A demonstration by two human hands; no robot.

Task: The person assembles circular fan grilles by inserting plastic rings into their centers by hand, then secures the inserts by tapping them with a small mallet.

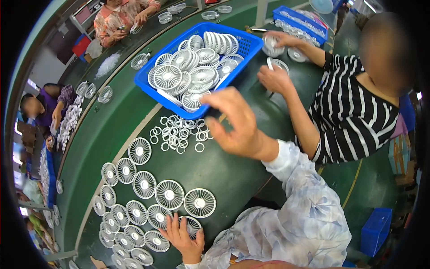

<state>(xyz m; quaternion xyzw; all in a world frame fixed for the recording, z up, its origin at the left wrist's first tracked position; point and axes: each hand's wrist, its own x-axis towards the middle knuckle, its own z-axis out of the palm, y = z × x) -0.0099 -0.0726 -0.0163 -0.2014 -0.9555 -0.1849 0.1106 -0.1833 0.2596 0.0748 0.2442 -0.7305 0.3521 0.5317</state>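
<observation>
Round white fan grilles (pixel 169 194) with thin spokes and solid centres lie spread over the green table at the lower left. My left hand (pixel 184 241) rests with fingers apart on the nearest grille (pixel 191 227) and partly hides it. Raised beside the near right corner of a blue basket (pixel 204 113), my right hand (pixel 237 123) has its thumb and forefinger curved apart, and I see nothing between them. Stacks of similar grilles (pixel 168 77) fill the basket. Below it, several small white rings (pixel 181 132) lie in a loose pile, left of my right hand.
Across on the right, a person in a striped top (pixel 354 121) handles round clear-white parts (pixel 278 65). A green conveyor belt (pixel 107 121) curves past the table's left side, carrying round cages (pixel 105 95). Another blue crate (pixel 300 27) stands at the far right; more people work beyond the belt.
</observation>
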